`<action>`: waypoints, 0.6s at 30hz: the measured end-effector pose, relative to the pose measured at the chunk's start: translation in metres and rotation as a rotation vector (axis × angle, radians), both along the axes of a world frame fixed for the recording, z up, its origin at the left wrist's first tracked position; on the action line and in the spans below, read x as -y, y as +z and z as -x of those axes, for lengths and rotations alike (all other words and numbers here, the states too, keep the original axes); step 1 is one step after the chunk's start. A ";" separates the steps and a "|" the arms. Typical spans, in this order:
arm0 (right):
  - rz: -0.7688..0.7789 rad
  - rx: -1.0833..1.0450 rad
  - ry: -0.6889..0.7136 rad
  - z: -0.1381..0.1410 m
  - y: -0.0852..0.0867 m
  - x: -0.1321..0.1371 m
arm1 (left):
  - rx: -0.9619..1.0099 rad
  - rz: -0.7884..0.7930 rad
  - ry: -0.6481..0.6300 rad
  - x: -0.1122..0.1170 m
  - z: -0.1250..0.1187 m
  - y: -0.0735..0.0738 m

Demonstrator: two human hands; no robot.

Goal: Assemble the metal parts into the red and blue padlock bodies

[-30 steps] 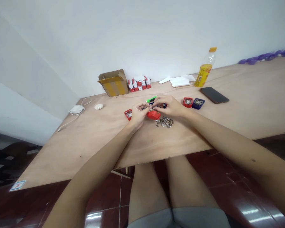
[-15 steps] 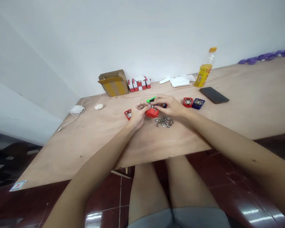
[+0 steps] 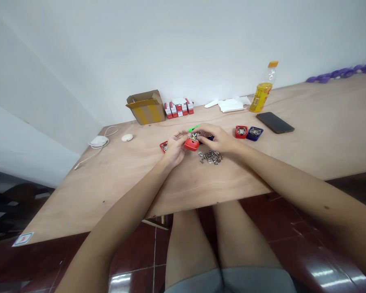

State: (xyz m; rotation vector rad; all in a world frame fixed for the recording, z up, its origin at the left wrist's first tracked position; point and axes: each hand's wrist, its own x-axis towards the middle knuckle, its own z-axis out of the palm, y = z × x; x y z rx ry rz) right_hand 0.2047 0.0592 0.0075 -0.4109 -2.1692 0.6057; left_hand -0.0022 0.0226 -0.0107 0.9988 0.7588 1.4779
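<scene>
My left hand [image 3: 175, 148] is closed around the side of a red plastic case [image 3: 191, 144], held just above the table. Metal fittings show along the case's upper edge. My right hand [image 3: 215, 137] curves over from the other side, its fingertips pinched on a small metal part [image 3: 195, 136] at the top of the case. Just behind the fingers shows a bright green tool [image 3: 193, 128], mostly covered. A pile of small metal pieces [image 3: 212, 157] lies below my right hand. Another red case [image 3: 164, 146] is partly hidden behind my left hand.
To the right lie an open red case [image 3: 241, 131], a blue case [image 3: 254, 133] and a phone [image 3: 275, 122]. A yellow drink bottle [image 3: 261, 95], papers [image 3: 232, 104], small red-white boxes [image 3: 179, 108] and a cardboard box [image 3: 146, 110] line the wall. A white charger [image 3: 99, 141] sits left.
The red case has tilted and shifted slightly left, so more of its metal fittings show. My right fingers have moved slightly at its top.
</scene>
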 end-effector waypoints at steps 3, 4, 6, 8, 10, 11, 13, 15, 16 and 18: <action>0.051 -0.020 -0.034 0.000 0.000 0.002 | 0.015 0.002 -0.024 0.000 0.000 0.000; 0.050 -0.021 -0.025 0.000 0.000 0.002 | 0.015 0.001 -0.030 0.000 0.000 0.000; 0.026 -0.012 0.010 -0.001 0.001 0.002 | 0.001 -0.005 -0.036 -0.001 0.000 -0.001; 0.011 -0.004 0.016 -0.001 0.002 0.002 | -0.015 -0.009 -0.038 -0.001 0.001 -0.001; 0.031 -0.006 -0.009 -0.002 0.003 0.003 | -0.021 -0.008 -0.046 -0.001 0.001 0.000; 0.043 -0.009 -0.019 -0.002 0.003 0.003 | -0.023 -0.007 -0.052 -0.001 0.002 0.000; 0.031 -0.012 -0.009 -0.002 0.004 0.003 | -0.027 -0.007 -0.064 -0.001 0.002 0.000; -0.024 -0.002 0.034 -0.002 0.004 0.003 | -0.027 -0.007 -0.067 -0.001 0.002 0.001; -0.040 0.005 0.046 -0.002 0.004 0.003 | -0.024 -0.006 -0.068 -0.001 0.002 0.001; -0.018 0.011 0.034 -0.002 0.004 0.003 | -0.012 -0.003 -0.073 0.001 0.001 0.002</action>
